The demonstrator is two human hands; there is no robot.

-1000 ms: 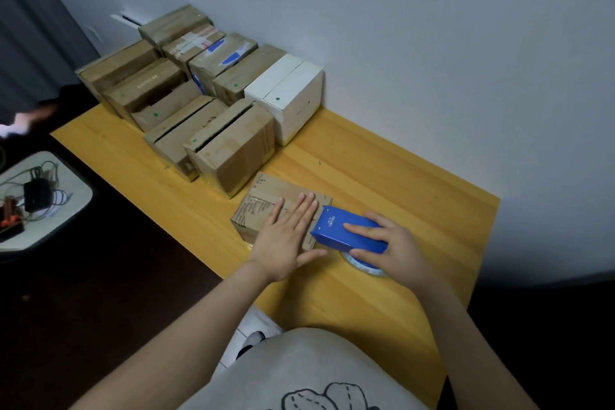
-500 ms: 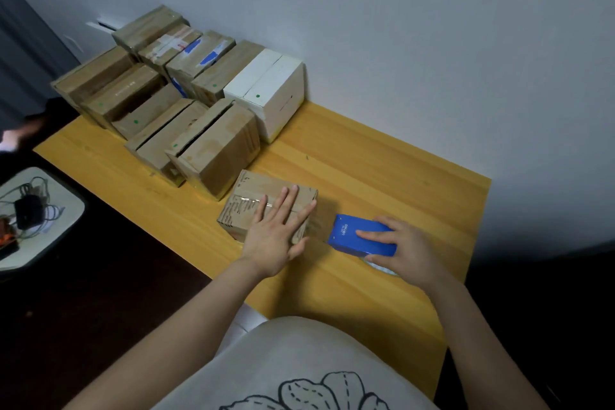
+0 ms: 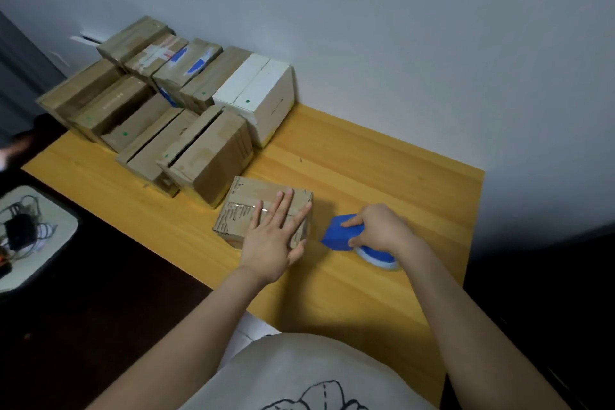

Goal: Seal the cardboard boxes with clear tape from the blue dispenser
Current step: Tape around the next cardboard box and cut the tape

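Left hand [image 3: 271,236] flat, fingers straight, pinning cardboard box [image 3: 246,201] | right hand [image 3: 379,226] wrapped round blue dispenser [image 3: 337,235], just right of box | box likely light, stiff, slippy: press top

A light grey-beige top [image 3: 299,373] is worn over the torso and is seen at the bottom edge of the view. A black line drawing [image 3: 316,398] is printed on its front: rounded, lobed outlines, one crossed by a dashed line. The cloth around the print is plain and smooth. Both forearms [image 3: 186,336] are left uncovered down to the left hand [image 3: 269,243] and the right hand [image 3: 376,230].
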